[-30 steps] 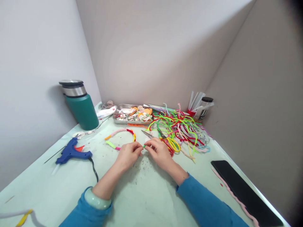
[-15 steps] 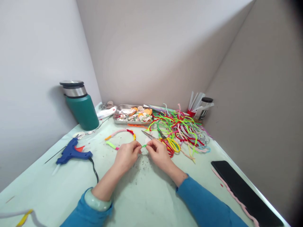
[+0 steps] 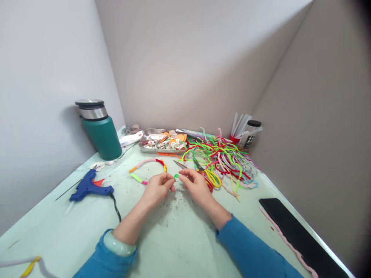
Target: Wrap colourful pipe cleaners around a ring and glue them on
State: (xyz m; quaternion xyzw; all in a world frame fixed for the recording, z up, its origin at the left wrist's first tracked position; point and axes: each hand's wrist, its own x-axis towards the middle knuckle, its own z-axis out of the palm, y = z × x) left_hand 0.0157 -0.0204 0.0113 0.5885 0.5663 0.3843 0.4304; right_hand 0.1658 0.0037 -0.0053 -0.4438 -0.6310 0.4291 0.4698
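Observation:
My left hand (image 3: 159,188) pinches a short green pipe cleaner (image 3: 176,176), which is bent into a small curl. My right hand (image 3: 195,186) closes its thumb and fingers at the other side of the same piece. A ring of pipe cleaners (image 3: 146,160) in pink, orange, red, yellow and lime lies just beyond my left hand. Behind my right hand are scissors with yellow handles (image 3: 213,178) and scissors with red handles (image 3: 208,181), partly hidden by the fingers. Dark specks are scattered on the table below the hands.
A blue glue gun (image 3: 89,187) with a cord and a green bottle (image 3: 101,137) stand at the left. A metal tray (image 3: 162,151) of buttons and a heap of pipe cleaners (image 3: 223,158) lie behind. A black phone-like slab (image 3: 298,235) lies at the right beside a pink strand (image 3: 286,241).
The green pipe cleaner was nearly straight between my fingertips and is now curled round. My hands have barely shifted otherwise.

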